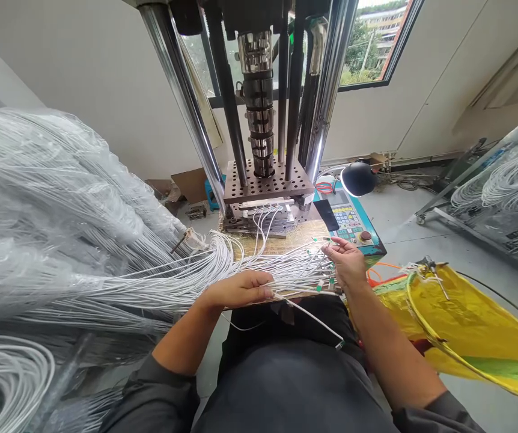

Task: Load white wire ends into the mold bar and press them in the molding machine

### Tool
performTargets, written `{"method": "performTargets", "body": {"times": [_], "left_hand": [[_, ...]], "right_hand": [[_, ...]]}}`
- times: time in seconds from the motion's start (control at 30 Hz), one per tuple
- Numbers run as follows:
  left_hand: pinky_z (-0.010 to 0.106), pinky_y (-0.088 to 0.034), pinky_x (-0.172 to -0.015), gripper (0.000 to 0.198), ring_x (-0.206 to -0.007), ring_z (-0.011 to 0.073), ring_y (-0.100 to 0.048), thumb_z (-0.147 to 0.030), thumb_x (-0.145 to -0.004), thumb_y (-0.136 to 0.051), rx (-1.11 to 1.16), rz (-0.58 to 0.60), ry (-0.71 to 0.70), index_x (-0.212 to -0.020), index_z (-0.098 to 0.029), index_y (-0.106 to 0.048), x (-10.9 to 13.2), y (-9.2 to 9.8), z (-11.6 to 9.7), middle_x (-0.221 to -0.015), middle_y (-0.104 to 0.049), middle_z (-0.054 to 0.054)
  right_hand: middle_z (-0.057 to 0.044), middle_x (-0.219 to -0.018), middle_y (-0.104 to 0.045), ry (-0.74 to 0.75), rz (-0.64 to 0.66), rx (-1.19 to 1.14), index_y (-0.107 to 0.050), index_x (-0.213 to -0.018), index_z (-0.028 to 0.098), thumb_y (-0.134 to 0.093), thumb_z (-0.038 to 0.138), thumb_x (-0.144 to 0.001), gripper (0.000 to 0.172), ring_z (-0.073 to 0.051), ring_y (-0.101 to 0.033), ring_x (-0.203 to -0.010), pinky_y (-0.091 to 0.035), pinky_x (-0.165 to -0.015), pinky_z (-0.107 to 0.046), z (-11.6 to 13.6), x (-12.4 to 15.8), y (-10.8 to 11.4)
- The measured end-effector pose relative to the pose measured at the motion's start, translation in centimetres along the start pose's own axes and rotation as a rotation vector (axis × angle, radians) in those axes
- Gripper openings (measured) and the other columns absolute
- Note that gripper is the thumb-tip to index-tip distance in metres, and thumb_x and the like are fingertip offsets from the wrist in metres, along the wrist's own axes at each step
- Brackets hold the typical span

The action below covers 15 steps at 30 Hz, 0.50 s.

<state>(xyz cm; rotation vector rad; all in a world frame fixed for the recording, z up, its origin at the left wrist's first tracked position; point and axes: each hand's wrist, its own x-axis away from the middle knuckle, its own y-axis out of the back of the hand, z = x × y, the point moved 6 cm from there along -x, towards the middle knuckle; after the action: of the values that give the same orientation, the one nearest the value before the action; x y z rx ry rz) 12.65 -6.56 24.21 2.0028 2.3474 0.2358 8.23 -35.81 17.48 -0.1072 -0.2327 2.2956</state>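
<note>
My left hand (240,288) lies palm down on a spread bundle of thin white cables (182,276), fingers closed over them near the bench edge. My right hand (348,262) pinches the green-tipped ends of the cables (319,264) at the bundle's right side. One loose cable (313,317) droops across my lap, ending in a small connector. Several cables (263,225) run up into the mould plate (263,207) of the vertical press (259,102) straight ahead.
A large heap of white cables in clear plastic (47,204) fills the left. A yellow bag (470,325) on a wire frame stands at my right. The press control panel (351,219) with a red button and a black lamp (358,178) sit behind my right hand.
</note>
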Motion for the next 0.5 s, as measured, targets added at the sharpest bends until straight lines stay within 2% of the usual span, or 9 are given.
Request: {"method": "performTargets", "body": {"times": [0.1, 0.2, 0.37, 0.5], "left_hand": [[0.027, -0.045, -0.081, 0.041, -0.087, 0.0168, -0.056, -0.055, -0.099, -0.053, -0.026, -0.023, -0.006, -0.109, -0.017, -0.067, 0.4, 0.2, 0.1, -0.096, -0.065, 0.007], [0.027, -0.045, -0.08, 0.04, -0.084, 0.0167, -0.055, -0.054, -0.1, -0.051, -0.159, -0.008, -0.009, -0.103, -0.019, -0.068, 0.0, -0.4, -0.2, -0.091, -0.065, 0.005], [0.025, -0.043, -0.072, 0.035, -0.075, 0.0143, -0.051, -0.049, -0.102, -0.049, -0.377, 0.114, -0.051, -0.098, -0.02, -0.068, -1.0, -2.3, -1.2, -0.083, -0.063, 0.002], [0.026, -0.045, -0.075, 0.034, -0.077, 0.0145, -0.052, -0.049, -0.1, -0.052, -0.298, 0.219, -0.042, -0.098, -0.018, -0.068, -1.3, -2.9, -1.3, -0.083, -0.062, 0.003]], "right_hand": [[0.002, -0.069, -0.068, 0.022, -0.005, -0.012, -0.069, -0.102, 0.016, -0.096, 0.041, -0.047, 0.066, -0.015, -0.065, -0.064, -0.056, -0.068, -0.032, -0.1, 0.2, -0.2], [0.003, -0.07, -0.068, 0.066, -0.001, 0.035, -0.069, -0.104, 0.017, -0.095, 0.04, -0.051, 0.064, -0.014, -0.065, -0.066, -0.056, -0.071, -0.032, 0.1, 0.3, -0.3], [0.0, -0.074, -0.069, 0.135, 0.028, 0.155, -0.068, -0.111, 0.017, -0.09, 0.042, -0.06, 0.061, -0.016, -0.065, -0.067, -0.057, -0.07, -0.035, 0.5, 0.5, -0.4], [0.0, -0.074, -0.066, 0.157, -0.006, 0.212, -0.069, -0.112, 0.016, -0.088, 0.043, -0.059, 0.062, -0.017, -0.064, -0.068, -0.057, -0.07, -0.036, 0.7, 0.6, -0.2]]}}
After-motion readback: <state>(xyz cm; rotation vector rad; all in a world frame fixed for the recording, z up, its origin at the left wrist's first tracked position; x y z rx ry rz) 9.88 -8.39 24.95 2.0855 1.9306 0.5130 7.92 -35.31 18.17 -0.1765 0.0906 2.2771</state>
